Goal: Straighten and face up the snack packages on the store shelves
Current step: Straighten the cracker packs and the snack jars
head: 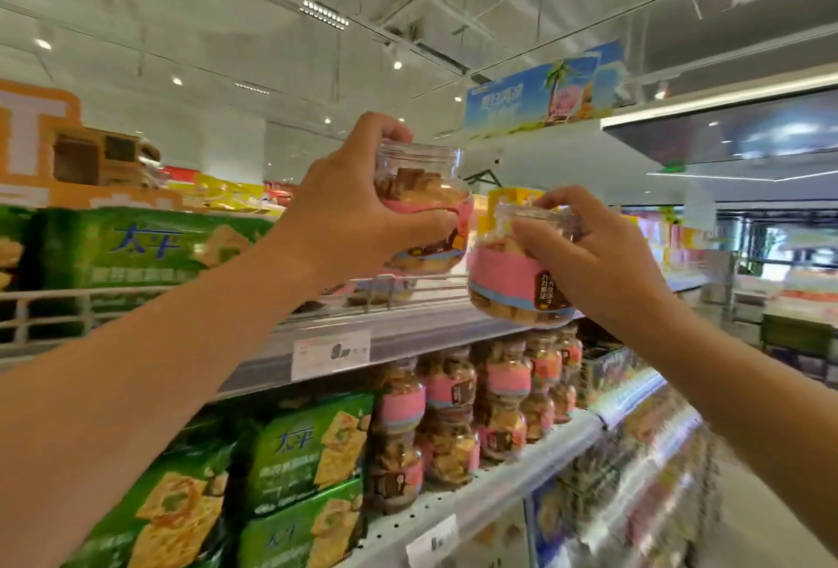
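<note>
Two clear biscuit jars with pink labels were in hand above the top shelf rail (pixel 181 291): the left hand (pixel 349 209) gripped one jar (pixel 426 209) around its body, and the right hand (pixel 603 264) pinched the other jar (pixel 512 277) near its lid. The placing step seemed underway; next, each jar needed setting down upright behind the rail, label forward.

A supermarket: stocked shelves (pixel 521 483), price tags (pixel 330 352), hanging promo sign (pixel 542 91).

Blue hanging sign (pixel 542 98) overhead; white price tag (pixel 330 352) on shelf edge.
</note>
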A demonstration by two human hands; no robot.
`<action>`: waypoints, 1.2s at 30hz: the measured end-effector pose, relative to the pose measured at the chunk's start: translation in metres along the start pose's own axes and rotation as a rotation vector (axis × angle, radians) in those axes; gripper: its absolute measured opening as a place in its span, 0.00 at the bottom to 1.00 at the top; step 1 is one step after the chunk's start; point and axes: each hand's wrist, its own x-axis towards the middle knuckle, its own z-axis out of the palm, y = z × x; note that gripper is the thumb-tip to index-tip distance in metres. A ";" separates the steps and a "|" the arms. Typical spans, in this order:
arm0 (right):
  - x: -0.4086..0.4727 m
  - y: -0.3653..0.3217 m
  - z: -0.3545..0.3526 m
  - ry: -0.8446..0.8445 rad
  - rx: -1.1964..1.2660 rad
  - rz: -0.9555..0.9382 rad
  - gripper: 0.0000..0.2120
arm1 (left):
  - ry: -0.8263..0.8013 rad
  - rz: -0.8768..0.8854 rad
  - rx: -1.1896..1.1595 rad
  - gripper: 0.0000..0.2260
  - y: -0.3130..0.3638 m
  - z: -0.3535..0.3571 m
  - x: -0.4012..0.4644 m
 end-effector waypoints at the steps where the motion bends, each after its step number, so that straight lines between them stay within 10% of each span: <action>1: 0.001 0.016 -0.011 0.002 -0.015 0.001 0.19 | -0.004 -0.003 0.004 0.32 0.002 0.016 0.003; 15: 0.046 0.206 -0.069 -0.154 0.057 -0.077 0.16 | 0.058 -0.177 0.228 0.30 -0.005 0.182 0.066; 30: 0.145 0.181 0.041 -0.163 0.159 -0.192 0.23 | -0.283 -0.338 0.655 0.40 -0.045 0.144 0.139; 36: 0.149 0.192 0.079 -0.212 0.128 -0.213 0.22 | -0.405 -0.344 0.782 0.28 -0.066 0.147 0.130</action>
